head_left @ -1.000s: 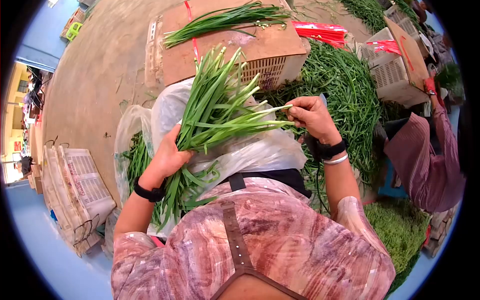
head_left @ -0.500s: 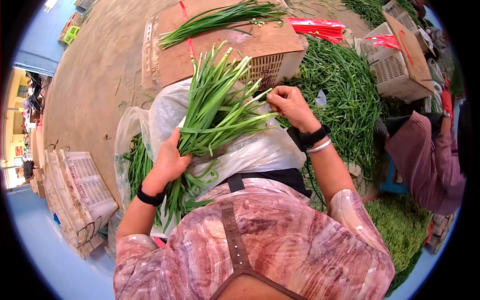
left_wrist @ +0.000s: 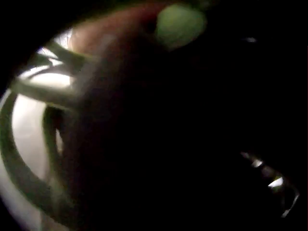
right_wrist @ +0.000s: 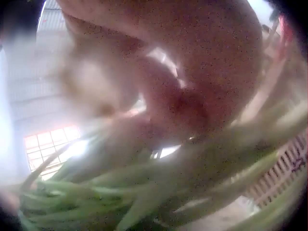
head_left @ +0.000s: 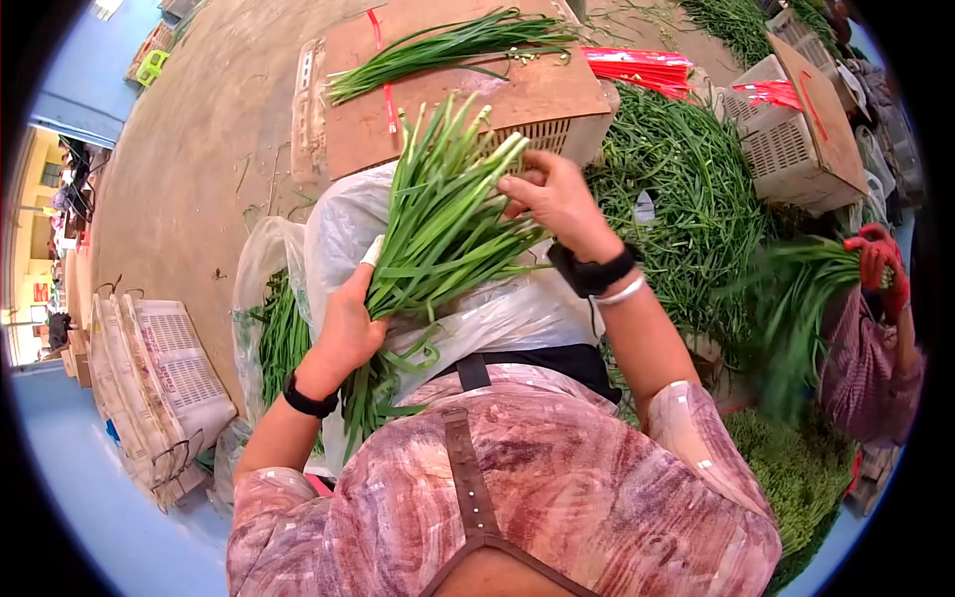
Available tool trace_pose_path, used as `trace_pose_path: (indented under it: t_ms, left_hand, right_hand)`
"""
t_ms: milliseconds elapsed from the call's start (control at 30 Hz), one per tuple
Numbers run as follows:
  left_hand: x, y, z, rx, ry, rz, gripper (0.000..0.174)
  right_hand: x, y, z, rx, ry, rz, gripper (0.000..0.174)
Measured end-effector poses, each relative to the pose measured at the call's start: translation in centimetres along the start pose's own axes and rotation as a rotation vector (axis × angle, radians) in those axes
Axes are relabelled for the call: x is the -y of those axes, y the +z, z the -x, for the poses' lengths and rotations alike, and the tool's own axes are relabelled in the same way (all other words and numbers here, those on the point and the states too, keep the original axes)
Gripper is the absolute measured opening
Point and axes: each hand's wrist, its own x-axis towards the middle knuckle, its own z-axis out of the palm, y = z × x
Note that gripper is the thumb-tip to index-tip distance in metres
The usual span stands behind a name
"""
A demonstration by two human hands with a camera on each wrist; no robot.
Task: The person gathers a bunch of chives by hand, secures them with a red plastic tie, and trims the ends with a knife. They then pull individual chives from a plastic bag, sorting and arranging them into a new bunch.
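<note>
A bunch of garlic chives [head_left: 438, 219], long flat green leaves with pale cut ends, lies slanted over my lap. My left hand [head_left: 348, 323] grips its lower part, a white wrap [head_left: 374, 251] on the thumb tip. At the bunch's right side my right hand [head_left: 559, 204] pinches stalks near the pale ends, its fingers curled. Those curled fingers [right_wrist: 187, 106] look blurred against the leaves in the right wrist view. Dark covers most of the left wrist view, with a few leaves [left_wrist: 24, 183] at its left edge. Clear plastic sheeting [head_left: 348, 204] covers my lap.
Ahead, a board [head_left: 438, 109] on a crate carries another bunch of chives [head_left: 448, 55]. Red ties [head_left: 642, 72] lie beside it. A large heap of loose greens [head_left: 676, 189] spreads at right, near a person's red glove [head_left: 877, 261] holding greens. Stacked crates [head_left: 164, 368] stand at left.
My right hand has moved left, from the tips of the outer stalks in against the bunch. My left hand keeps its grip. At right, the other person's gloved hand now holds up greens.
</note>
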Motion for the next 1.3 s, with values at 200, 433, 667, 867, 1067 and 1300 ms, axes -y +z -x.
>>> trace_pose_path:
  t_ms: [200,433,667,867,1067,1300]
  left_hand:
    - [-0.5,-3.0,-0.4,-0.278,0.142,-0.228,0.073]
    - [3.1,-1.2,0.1,-0.234,0.049,-0.378,0.084]
    - [3.5,-0.5,-0.1,-0.236,0.083,-0.439,0.081]
    - [3.4,-0.4,0.1,-0.276,0.086,-0.415,0.085]
    - [3.7,-0.8,-0.3,-0.293,0.167,-0.343,0.085]
    - [4.0,-0.7,0.0,-0.241,0.124,-0.375,0.081]
  right_hand:
    - [4.8,-2.7,5.1,0.097,-0.128,-0.076,0.013]
    - [-5.3,-12.6,5.3,-0.093,0.121,0.753,0.024]
    - [-1.8,-5.9,0.4,-0.092,0.047,0.282,0.041]
    - [-4.6,-2.5,-4.1,0.125,0.147,0.08,0.025]
    - [-0.5,-3.6,1.7,0.073,-0.183,0.141,0.015]
    - [-1.8,-12.3,4.1,0.278,0.076,0.204,0.016]
